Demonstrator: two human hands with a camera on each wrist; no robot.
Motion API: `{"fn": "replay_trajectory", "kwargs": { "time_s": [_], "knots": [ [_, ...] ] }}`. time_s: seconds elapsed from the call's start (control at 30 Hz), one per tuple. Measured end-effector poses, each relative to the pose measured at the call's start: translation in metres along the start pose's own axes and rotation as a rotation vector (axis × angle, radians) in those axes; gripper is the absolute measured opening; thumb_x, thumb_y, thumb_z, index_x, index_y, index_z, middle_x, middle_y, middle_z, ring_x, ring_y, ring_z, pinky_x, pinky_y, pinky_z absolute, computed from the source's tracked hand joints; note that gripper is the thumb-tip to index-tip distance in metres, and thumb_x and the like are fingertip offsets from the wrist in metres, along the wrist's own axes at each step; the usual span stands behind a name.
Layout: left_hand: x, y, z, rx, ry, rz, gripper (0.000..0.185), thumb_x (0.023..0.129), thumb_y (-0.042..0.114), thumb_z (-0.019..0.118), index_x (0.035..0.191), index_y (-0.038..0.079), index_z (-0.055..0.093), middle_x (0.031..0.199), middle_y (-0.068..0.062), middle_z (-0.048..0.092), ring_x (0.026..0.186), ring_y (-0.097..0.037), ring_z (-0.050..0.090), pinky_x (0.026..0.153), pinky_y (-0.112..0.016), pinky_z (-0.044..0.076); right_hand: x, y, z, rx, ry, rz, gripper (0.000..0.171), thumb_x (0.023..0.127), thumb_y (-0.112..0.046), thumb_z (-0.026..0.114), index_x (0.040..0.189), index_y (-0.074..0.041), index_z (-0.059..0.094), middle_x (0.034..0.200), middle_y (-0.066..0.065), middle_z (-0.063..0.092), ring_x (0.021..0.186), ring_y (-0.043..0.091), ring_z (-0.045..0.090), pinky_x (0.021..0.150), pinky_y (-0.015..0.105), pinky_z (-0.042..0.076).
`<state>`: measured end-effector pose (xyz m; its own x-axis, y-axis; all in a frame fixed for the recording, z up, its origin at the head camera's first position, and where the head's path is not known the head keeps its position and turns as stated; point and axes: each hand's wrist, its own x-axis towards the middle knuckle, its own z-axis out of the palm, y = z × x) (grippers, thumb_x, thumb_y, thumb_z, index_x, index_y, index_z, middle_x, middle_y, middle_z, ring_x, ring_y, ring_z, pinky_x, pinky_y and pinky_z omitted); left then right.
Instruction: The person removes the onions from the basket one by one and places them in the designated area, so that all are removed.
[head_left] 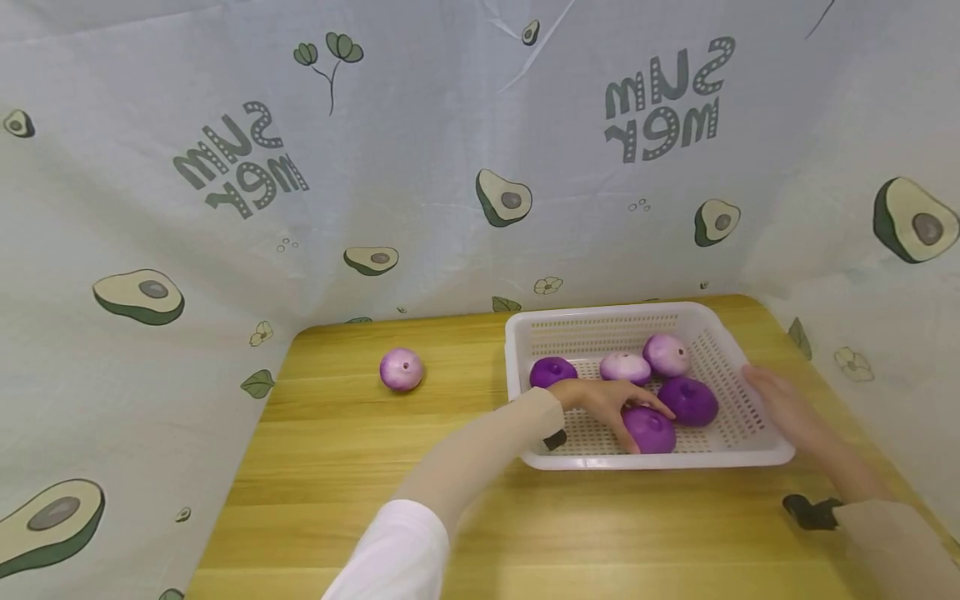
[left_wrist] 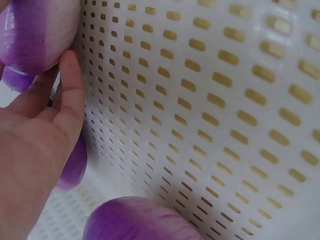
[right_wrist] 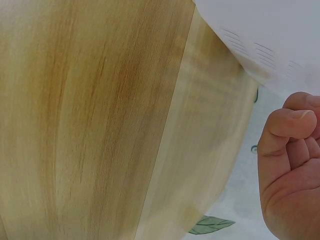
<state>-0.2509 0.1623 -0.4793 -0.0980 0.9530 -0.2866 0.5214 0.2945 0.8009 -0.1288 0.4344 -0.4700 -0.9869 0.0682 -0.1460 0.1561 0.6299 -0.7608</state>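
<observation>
Several smooth purple-and-white onions lie in a white perforated plastic basket (head_left: 652, 460) on the right side of the table. My left hand (head_left: 603, 398) reaches over the basket's front left part, thumb and fingers spread around a purple onion (head_left: 649, 432) near the front rim. In the left wrist view, fingertips press against a shiny onion (left_wrist: 37, 35) beside the perforated wall. At the basket's right rim is my right hand (head_left: 791, 412), its fingertips overlapping the edge. The right wrist view shows its fingers (right_wrist: 292, 122) loosely curled, nothing visible inside them, close to the basket's outer wall.
One pink-purple onion (head_left: 401, 369) sits alone on the wooden table (head_left: 360, 475), left of the basket. A pale cloth (head_left: 420, 167) printed with avocados and lettering hangs behind the table and along both sides. Dark straps are on both wrists.
</observation>
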Motion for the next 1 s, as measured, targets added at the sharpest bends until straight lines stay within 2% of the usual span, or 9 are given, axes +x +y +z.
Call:
{"fn": "replay_trajectory", "kwargs": {
  "time_s": [0.23, 0.47, 0.6, 0.67, 0.83, 1.0],
  "knots": [
    [-0.003, 0.003, -0.001, -0.034, 0.021, -0.064, 0.080, 0.074, 0.015, 0.090, 0.145, 0.023, 0.053, 0.140, 0.012, 0.049, 0.124, 0.002, 0.044, 0.098, -0.011, 0.035, 0.000, -0.002, 0.001, 0.004, -0.003, 0.014, 0.072, 0.110, -0.040, 0.013, 0.142, 0.025, 0.010, 0.143, 0.051, 0.008, 0.131, 0.069, 0.010, 0.108, 0.074, 0.007],
    [-0.006, 0.013, -0.007, -0.072, 0.024, -0.062, 0.078, 0.074, 0.015, 0.090, 0.143, 0.023, 0.054, 0.134, 0.010, 0.051, 0.115, 0.000, 0.048, 0.090, -0.012, 0.043, 0.001, 0.000, 0.002, 0.015, 0.013, -0.009, 0.071, 0.110, -0.038, 0.015, 0.142, 0.025, 0.011, 0.143, 0.051, 0.008, 0.131, 0.069, 0.009, 0.108, 0.074, 0.005],
    [-0.014, 0.022, -0.013, -0.102, 0.040, -0.073, 0.079, 0.072, 0.016, 0.091, 0.142, 0.027, 0.056, 0.133, 0.013, 0.050, 0.115, 0.000, 0.048, 0.089, -0.014, 0.045, 0.003, 0.002, 0.003, 0.004, 0.018, -0.017, 0.070, 0.110, -0.038, 0.015, 0.142, 0.025, 0.012, 0.143, 0.051, 0.008, 0.132, 0.068, 0.007, 0.108, 0.074, 0.004],
    [-0.018, 0.026, -0.016, -0.104, 0.059, -0.057, 0.079, 0.071, 0.016, 0.092, 0.141, 0.028, 0.056, 0.134, 0.016, 0.049, 0.115, 0.002, 0.049, 0.090, -0.014, 0.045, 0.005, 0.003, 0.003, 0.000, 0.016, -0.017, 0.071, 0.110, -0.039, 0.015, 0.142, 0.024, 0.012, 0.144, 0.050, 0.008, 0.132, 0.068, 0.007, 0.108, 0.074, 0.004],
    [-0.032, 0.034, -0.027, -0.111, 0.120, 0.036, 0.078, 0.071, 0.015, 0.092, 0.140, 0.024, 0.058, 0.131, 0.016, 0.051, 0.113, 0.000, 0.051, 0.090, -0.016, 0.048, 0.005, 0.005, 0.001, 0.006, 0.008, -0.012, 0.073, 0.109, -0.041, 0.014, 0.144, 0.023, 0.009, 0.144, 0.050, 0.005, 0.132, 0.068, 0.003, 0.107, 0.075, 0.001],
    [-0.055, 0.039, -0.038, -0.148, 0.162, 0.062, 0.077, 0.073, 0.015, 0.090, 0.142, 0.022, 0.056, 0.126, 0.013, 0.054, 0.110, -0.005, 0.055, 0.088, -0.019, 0.051, 0.000, 0.001, 0.002, 0.001, 0.016, -0.035, 0.070, 0.110, -0.038, 0.016, 0.141, 0.025, 0.012, 0.140, 0.052, 0.011, 0.128, 0.070, 0.013, 0.105, 0.076, 0.006]
  ]
}}
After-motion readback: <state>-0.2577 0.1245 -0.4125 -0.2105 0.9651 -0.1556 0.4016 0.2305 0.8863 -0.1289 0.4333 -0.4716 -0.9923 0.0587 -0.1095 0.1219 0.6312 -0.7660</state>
